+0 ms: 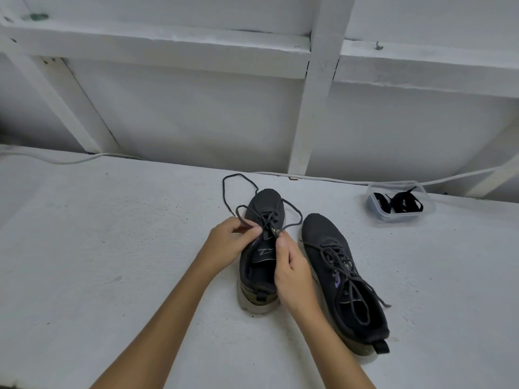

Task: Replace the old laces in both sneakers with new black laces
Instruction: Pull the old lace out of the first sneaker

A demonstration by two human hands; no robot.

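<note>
Dark sneaker [261, 248], grey lace [229, 192] half-loosened, looping.

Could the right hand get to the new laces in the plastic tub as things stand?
Probably yes. The right hand pinches the old lace, so it must let go first. The tub sits open-topped, and only the right sneaker lies between, low enough to reach over.

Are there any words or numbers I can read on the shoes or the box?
Insole print in the left sneaker: pale lettering, seen upside down and too small and blurred to read.
Purple mark on the side of the right sneaker: a logo shape, too blurred to tell as letters.
Clear plastic box holding the new black laces: no words or numbers show.
Nothing else carries writing.
</note>
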